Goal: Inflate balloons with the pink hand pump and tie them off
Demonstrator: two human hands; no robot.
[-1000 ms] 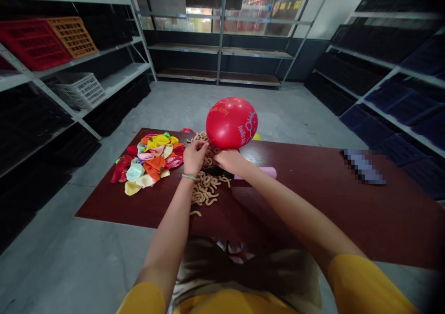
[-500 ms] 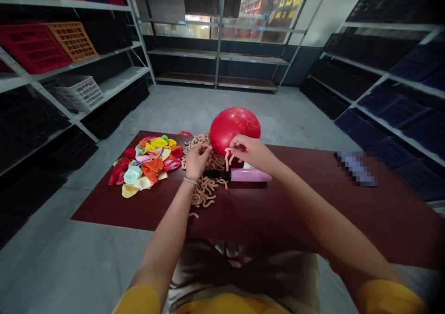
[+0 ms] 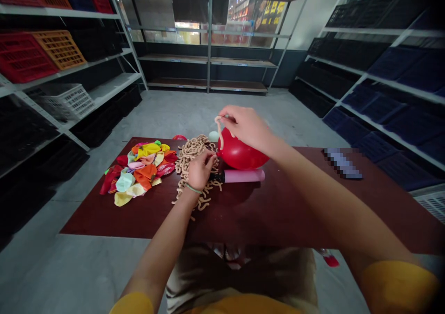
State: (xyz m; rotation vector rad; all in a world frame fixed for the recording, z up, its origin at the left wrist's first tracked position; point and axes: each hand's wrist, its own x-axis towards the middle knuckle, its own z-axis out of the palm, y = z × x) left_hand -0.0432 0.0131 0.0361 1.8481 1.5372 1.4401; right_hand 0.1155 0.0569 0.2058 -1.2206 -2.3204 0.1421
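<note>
The left hand [image 3: 199,170] pinches the red balloon [image 3: 243,154] at its neck, behind the pink pump [image 3: 244,176], and, apart from it, the right hand [image 3: 245,124] clamps 1 tan strand [image 3: 219,129], the apparent step being neck fastening and the next move calling for a steady pinch.

The person wears a yellow top [image 3: 248,304], its lower front showing at the bottom edge, with short sleeves [image 3: 134,303] in the same yellow, plain as far as they show. Both forearms and hands [image 3: 199,171] are bare. A thin, pale green band [image 3: 194,189] circles the left wrist. The trousers [image 3: 285,281] are khaki-beige, loose and creased, darker in the shaded folds.
</note>
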